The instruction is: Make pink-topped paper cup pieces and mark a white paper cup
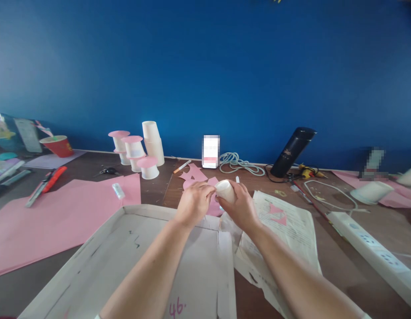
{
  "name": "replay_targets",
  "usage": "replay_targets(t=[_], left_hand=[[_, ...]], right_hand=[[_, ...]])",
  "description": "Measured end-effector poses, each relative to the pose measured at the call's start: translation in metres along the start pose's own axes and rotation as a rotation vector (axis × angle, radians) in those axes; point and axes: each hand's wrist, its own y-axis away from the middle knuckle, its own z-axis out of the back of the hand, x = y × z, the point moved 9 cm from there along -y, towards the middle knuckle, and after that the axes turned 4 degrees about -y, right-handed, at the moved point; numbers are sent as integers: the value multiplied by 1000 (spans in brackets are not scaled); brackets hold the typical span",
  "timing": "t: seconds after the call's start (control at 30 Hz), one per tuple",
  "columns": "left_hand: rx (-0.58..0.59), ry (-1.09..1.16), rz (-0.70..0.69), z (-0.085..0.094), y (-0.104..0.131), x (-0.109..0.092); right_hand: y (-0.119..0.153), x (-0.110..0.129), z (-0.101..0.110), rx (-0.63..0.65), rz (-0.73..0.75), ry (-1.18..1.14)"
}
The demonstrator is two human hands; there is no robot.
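Observation:
A small white paper cup (226, 191) is tilted in my right hand (242, 204), whose fingers wrap round its side. My left hand (195, 200) is closed, its thumb and fingertips pinched at the cup's left rim. Whether anything thin sits in that pinch is too small to make out. Under and behind the hands lie cut scraps of pink paper (193, 173). Below my forearms is a shallow white cardboard tray (139, 266) with "46." written on it. Right of it rests a printed paper sheet (298, 221), partly behind my right arm.
White cups with pink discs (134, 148) stand beside stacked cups (153, 144) at back left. Pink sheets (75, 208) and a red utility knife (48, 184) lie left. A phone (211, 151), coiled cable (240, 165), leaning black bottle (292, 153) and power strip (371, 252) are also there.

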Motion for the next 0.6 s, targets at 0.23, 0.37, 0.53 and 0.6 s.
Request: replay_targets(t=[0.23, 0.37, 0.53, 0.6], left_hand=[[2, -76, 7, 1, 1, -1], [-7, -93, 10, 1, 2, -4], [-159, -69, 130, 12, 5, 2], [-221, -78, 158, 17, 7, 3]], right_hand=[[-1, 5, 0, 24, 53, 66], [0, 6, 0, 7, 48, 97], [-1, 1, 1, -37, -1, 85], [-1, -1, 1, -43, -13, 75]])
